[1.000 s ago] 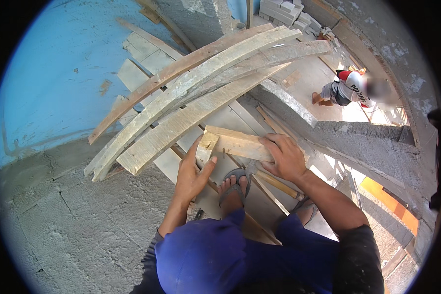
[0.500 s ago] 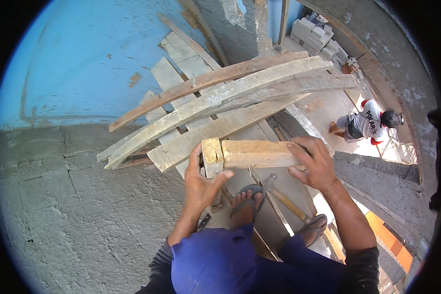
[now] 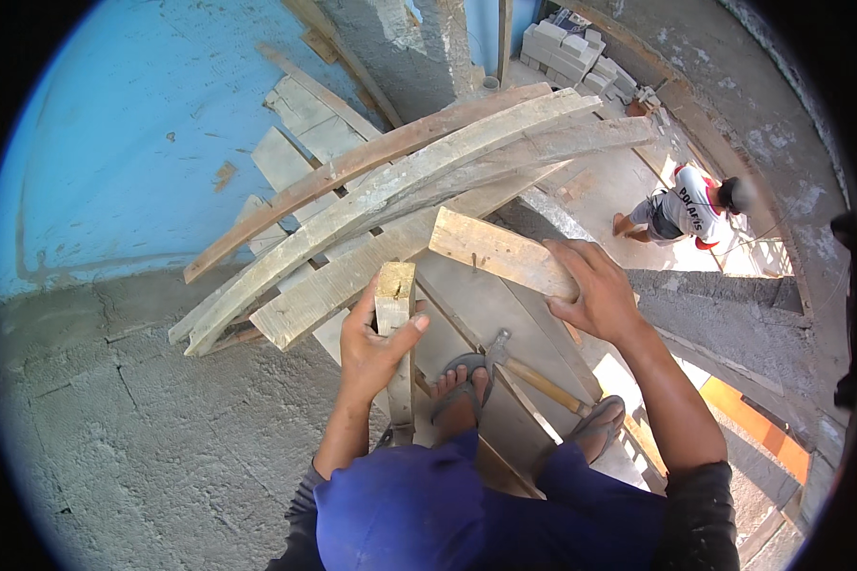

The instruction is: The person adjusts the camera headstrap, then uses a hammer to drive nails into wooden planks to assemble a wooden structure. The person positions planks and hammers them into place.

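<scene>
Head view: the left hand [image 3: 376, 347] is clenched round a narrow upright wooden batten [image 3: 394, 328], while the right hand [image 3: 595, 295] grips the near end of a short flat plank [image 3: 500, 252] lifted above the stacked long boards [image 3: 400, 195]. A hammer [image 3: 528, 371] lies untouched by the sandalled foot [image 3: 462, 385]. The two pieces look separate, so joining or placing them seems not yet done.
</scene>
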Tool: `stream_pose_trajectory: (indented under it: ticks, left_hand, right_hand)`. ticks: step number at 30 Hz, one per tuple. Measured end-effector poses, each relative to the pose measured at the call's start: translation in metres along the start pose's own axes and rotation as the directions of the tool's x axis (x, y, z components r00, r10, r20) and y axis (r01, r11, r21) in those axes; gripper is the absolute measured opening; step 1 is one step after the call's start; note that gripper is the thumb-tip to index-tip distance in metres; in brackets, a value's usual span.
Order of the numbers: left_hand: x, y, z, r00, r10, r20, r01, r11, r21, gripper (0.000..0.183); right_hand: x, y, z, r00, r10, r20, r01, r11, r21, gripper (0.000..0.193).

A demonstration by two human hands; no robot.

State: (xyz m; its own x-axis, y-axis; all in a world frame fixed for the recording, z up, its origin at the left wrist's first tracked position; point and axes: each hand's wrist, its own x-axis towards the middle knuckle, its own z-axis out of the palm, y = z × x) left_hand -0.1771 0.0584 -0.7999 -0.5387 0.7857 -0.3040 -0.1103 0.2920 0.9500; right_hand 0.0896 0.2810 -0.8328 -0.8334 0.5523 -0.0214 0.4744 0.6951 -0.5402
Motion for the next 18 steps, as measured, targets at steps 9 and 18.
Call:
stream_pose_trajectory:
  ticks: [9, 18]
  left_hand:
    - [-0.031, -0.021, -0.010, 0.991, -0.112, 0.066, 0.091, 0.959, 0.268, 0.084]
    - [-0.022, -0.044, 0.000, 0.989, -0.126, 0.080, 0.105, 0.968, 0.227, 0.087]
  right_hand:
    - [-0.001, 0.008, 0.056, 0.978, 0.021, 0.208, -0.028, 0.999, 0.034, 0.078]
    - [0.015, 0.007, 0.046, 0.997, 0.044, -0.069, -0.016, 0.930, 0.367, 0.079]
